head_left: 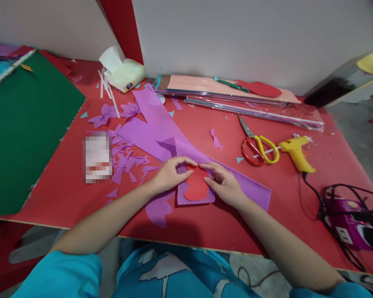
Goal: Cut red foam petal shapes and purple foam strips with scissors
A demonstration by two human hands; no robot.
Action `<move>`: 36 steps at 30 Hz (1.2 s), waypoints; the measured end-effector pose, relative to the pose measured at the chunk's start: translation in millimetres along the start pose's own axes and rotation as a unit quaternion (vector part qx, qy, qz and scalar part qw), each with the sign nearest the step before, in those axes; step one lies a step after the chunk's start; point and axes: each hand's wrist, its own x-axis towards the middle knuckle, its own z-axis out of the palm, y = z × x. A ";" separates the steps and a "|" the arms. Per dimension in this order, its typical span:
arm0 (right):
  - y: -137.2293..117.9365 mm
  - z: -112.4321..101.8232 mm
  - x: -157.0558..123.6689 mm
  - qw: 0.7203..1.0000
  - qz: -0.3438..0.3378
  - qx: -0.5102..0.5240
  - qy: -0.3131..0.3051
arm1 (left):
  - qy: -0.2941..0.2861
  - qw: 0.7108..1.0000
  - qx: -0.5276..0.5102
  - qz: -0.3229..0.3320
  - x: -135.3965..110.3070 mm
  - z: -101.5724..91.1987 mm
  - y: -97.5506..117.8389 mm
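Note:
A red paper cut-out (196, 191) with rounded lobes lies on a folded piece of purple paper (186, 202) near the table's front edge. My left hand (173, 173) holds the cut-out's upper left edge, its thumb and fingers curled. From the other side my right hand (225, 186) grips the upper right edge, thumb and index finger bent. The two index fingertips nearly meet at the top. Part of the cut-out is hidden under my fingers. Long purple paper strips (161, 124) stretch behind my hands, and a purple petal-shaped piece (159, 211) lies below my left wrist.
Purple scraps (124, 163) lie left, near a blurred white packet (97, 157). Scissors (259, 149), a yellow glue gun (298, 153) and a purple power box (349, 223) with cables lie right. A green board (27, 132), tissue pack (126, 74) and wrapped paper (202, 85) lie further out.

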 end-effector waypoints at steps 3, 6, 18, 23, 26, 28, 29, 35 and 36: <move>-1.2 -0.2 -0.1 1.000 -0.015 -0.020 0.000 | -0.013 0.999 -0.032 -0.024 0.1 1.0 0.3; -3.8 0.9 -0.7 0.998 -0.022 -0.051 0.001 | -0.018 0.997 -0.040 -0.060 0.7 1.9 3.1; 26.5 -56.0 22.2 0.904 -0.048 -0.327 0.273 | -0.005 0.997 0.049 -0.061 1.4 -3.4 1.3; 65.5 -102.9 29.3 0.837 0.017 -0.436 0.332 | -0.020 0.996 0.060 -0.059 1.6 -5.0 3.7; 74.9 -112.8 29.3 0.844 0.013 -0.440 0.307 | -0.031 0.996 0.062 -0.055 1.6 -5.6 3.8; 73.8 -113.4 28.7 0.844 0.016 -0.440 0.306 | -0.037 0.996 0.064 -0.054 1.7 -6.1 3.7; 71.6 -112.8 28.2 0.844 0.020 -0.439 0.308 | -0.040 0.996 0.066 -0.055 1.8 -6.5 3.7; 48.4 -109.0 22.7 0.851 0.026 -0.411 0.325 | -0.061 0.994 0.075 -0.048 3.9 -11.6 4.2; 44.0 -108.7 21.9 0.854 0.032 -0.391 0.342 | -0.063 0.994 0.075 -0.044 4.4 -13.3 4.4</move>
